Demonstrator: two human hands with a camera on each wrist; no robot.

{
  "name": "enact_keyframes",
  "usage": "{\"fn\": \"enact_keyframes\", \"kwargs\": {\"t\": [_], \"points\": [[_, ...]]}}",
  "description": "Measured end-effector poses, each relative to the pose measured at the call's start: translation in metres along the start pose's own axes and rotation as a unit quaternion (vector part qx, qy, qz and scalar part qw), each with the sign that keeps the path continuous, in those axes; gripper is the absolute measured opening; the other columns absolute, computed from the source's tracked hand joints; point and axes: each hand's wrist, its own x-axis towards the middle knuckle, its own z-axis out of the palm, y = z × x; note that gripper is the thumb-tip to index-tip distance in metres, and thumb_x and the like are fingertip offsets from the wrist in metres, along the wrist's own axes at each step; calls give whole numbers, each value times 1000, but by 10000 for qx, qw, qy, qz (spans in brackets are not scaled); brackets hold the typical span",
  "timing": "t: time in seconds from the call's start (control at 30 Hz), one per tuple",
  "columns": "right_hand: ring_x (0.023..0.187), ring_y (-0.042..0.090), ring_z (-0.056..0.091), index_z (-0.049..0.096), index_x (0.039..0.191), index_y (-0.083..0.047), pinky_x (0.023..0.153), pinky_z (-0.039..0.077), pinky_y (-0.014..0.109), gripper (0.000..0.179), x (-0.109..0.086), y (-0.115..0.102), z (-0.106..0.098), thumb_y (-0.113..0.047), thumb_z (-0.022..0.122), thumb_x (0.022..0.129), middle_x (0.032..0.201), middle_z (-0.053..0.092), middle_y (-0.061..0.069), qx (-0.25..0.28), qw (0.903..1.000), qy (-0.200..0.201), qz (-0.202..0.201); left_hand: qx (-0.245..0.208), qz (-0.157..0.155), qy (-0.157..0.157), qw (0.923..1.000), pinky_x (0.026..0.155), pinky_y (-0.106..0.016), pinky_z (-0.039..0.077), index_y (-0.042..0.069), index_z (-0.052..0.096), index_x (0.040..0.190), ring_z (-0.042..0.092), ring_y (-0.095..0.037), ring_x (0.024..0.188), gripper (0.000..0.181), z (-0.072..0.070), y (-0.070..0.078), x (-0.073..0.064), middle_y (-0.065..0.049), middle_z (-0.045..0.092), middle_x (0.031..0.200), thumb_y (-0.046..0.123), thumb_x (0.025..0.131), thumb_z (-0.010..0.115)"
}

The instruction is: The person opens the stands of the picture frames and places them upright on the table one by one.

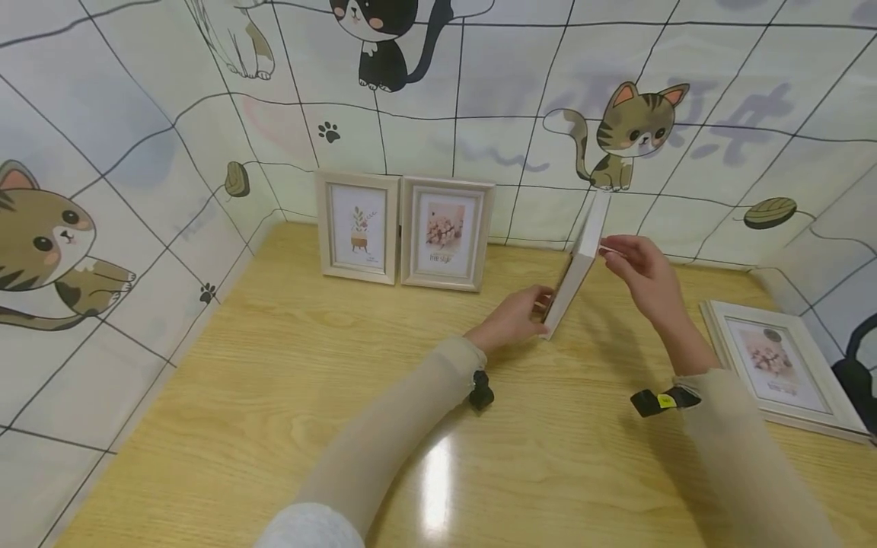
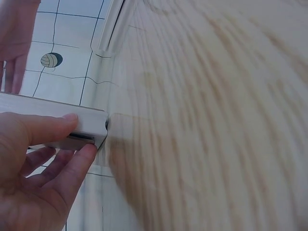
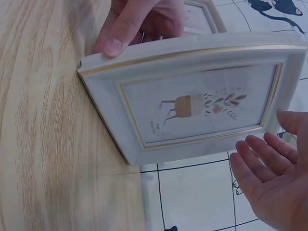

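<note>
A white picture frame (image 1: 582, 255) stands on its edge on the table, seen nearly edge-on in the head view. The right wrist view shows its front, with gold trim and a potted-plant print (image 3: 192, 106). My left hand (image 1: 514, 316) pinches the near side of this picture frame, thumb on one face and fingers on the other, as the left wrist view also shows (image 2: 43, 163). Beside the far edge is my right hand (image 1: 647, 278), its fingers loosely bent and gripping nothing; whether a fingertip touches the frame is hard to tell.
A hinged double picture frame (image 1: 400, 232) stands at the back left, against the cat-patterned wall covering (image 1: 507, 152). Another white picture frame (image 1: 781, 365) lies on the right of the wooden table (image 1: 274, 396). A black object (image 1: 856, 380) sits at the right edge.
</note>
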Motion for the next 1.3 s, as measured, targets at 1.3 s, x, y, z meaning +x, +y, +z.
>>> {"fn": "enact_keyframes", "kwargs": {"t": [1.3], "points": [[94, -7, 65, 69, 115, -7, 84, 53, 5, 26, -23, -22, 33, -6, 74, 89, 98, 68, -26, 58, 9967, 805, -69, 224, 51, 143, 9996, 103, -19, 50, 2, 44, 145, 63, -20, 123, 64, 6, 1, 1, -11, 61, 138, 2, 88, 73]]}}
